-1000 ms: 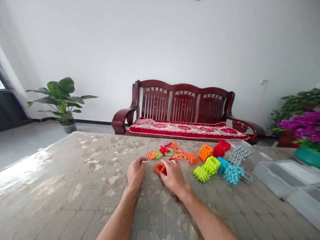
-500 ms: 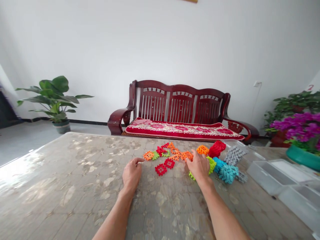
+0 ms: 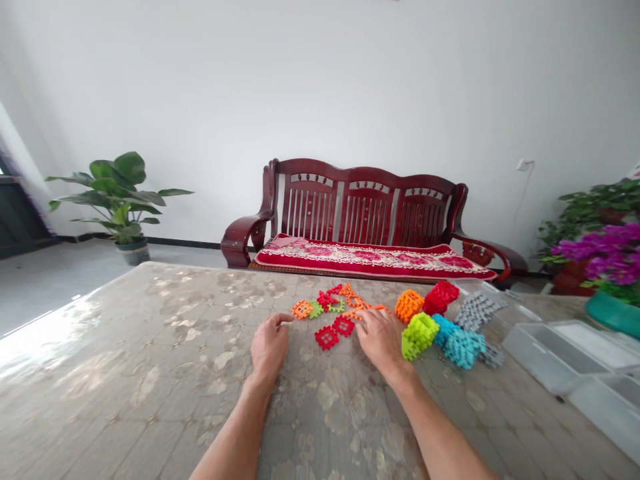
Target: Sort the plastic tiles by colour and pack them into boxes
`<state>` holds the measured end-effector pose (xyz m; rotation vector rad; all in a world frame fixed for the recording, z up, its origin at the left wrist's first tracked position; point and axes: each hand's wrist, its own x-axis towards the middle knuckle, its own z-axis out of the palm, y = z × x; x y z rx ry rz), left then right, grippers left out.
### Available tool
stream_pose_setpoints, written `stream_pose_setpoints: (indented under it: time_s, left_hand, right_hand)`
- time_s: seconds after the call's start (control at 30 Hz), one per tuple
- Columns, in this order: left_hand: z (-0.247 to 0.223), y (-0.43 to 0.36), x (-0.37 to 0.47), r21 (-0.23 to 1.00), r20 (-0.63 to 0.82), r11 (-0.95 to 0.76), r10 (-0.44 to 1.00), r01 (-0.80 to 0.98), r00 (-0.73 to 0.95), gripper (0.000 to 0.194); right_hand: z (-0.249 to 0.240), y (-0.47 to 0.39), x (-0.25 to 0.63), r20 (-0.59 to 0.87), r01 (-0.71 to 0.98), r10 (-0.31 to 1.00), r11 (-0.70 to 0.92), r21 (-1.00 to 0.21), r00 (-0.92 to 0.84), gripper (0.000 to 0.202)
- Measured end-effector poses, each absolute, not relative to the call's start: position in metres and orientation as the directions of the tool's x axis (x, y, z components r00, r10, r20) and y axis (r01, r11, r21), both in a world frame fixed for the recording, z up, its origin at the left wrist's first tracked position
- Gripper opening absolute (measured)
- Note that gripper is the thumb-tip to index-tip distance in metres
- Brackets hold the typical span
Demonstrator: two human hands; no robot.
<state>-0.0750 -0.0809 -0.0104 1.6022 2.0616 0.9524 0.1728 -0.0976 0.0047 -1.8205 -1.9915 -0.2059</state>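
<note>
Resting half-curled, the left hand point(image 3: 270, 347) shows nothing held. The right hand point(image 3: 384, 339) is partly spread, palm down; whether it grips anything cannot be told. Two red squares point(image 3: 327, 337) lie flat between the hands. Grouped by colour: stacks point(image 3: 421, 332) in orange, red, grey, blue and lime, right of the right hand. Ungrouped: mixed loose pieces point(image 3: 302, 309) beyond both hands.

The flowery table point(image 3: 150, 373) is holding flat red pieces point(image 3: 327, 339), an orange pile point(image 3: 409, 306), a green pile point(image 3: 419, 335), a blue pile point(image 3: 464, 348) and a grey pile point(image 3: 477, 311). Clear boxes point(image 3: 537, 357) are standing nearby.
</note>
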Motion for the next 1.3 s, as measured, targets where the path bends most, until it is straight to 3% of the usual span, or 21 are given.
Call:
stream_pose_setpoints:
  time_s: [0.2, 0.53, 0.77, 0.97, 1.03, 1.1, 1.17, 1.23, 1.3]
  left_hand:
    - [-0.014, -0.079, -0.075, 0.676, 0.15, 0.098, 0.952, 0.731, -0.267, 0.037]
    - [-0.016, -0.078, -0.074, 0.678, 0.147, 0.106, 0.95, 0.727, -0.276, 0.037]
    - [-0.014, -0.079, -0.074, 0.706, 0.135, 0.105, 0.951, 0.701, -0.278, 0.038]
    - [-0.013, -0.08, -0.074, 0.702, 0.133, 0.106, 0.952, 0.705, -0.276, 0.037]
    - [-0.014, -0.08, -0.074, 0.698, 0.135, 0.108, 0.951, 0.708, -0.279, 0.037]
    - [-0.014, -0.079, -0.074, 0.692, 0.136, 0.11, 0.951, 0.713, -0.279, 0.037]
    - [-0.015, -0.078, -0.075, 0.687, 0.138, 0.106, 0.952, 0.719, -0.272, 0.037]
    - [-0.016, -0.078, -0.075, 0.684, 0.142, 0.102, 0.952, 0.722, -0.27, 0.036]
    - [-0.016, -0.078, -0.075, 0.682, 0.141, 0.105, 0.952, 0.724, -0.271, 0.036]
  right_hand:
    - [-0.011, -0.087, 0.14, 0.327, 0.937, 0.923, 0.28, -0.21, -0.203, 0.034]
    - [0.005, -0.043, 0.123, 0.186, 0.98, 0.969, 0.18, -0.09, -0.16, 0.024]
    - [-0.004, -0.051, 0.12, 0.216, 0.956, 0.961, 0.218, -0.197, -0.175, 0.031]
    - [0.003, -0.061, 0.112, 0.221, 0.945, 0.925, 0.325, -0.04, -0.309, 0.023]
    - [0.008, -0.063, 0.109, 0.205, 0.935, 0.919, 0.353, -0.04, -0.338, 0.026]
    - [0.014, -0.064, 0.11, 0.192, 0.938, 0.94, 0.313, -0.149, -0.283, 0.031]
    - [0.022, -0.063, 0.116, 0.158, 0.891, 0.969, 0.237, -0.388, -0.189, 0.038]
    - [0.03, -0.062, 0.127, 0.085, 0.719, 0.988, 0.154, -0.678, -0.131, 0.042]
    - [0.036, -0.062, 0.142, 0.014, 0.483, 0.988, 0.089, -0.871, -0.155, 0.043]
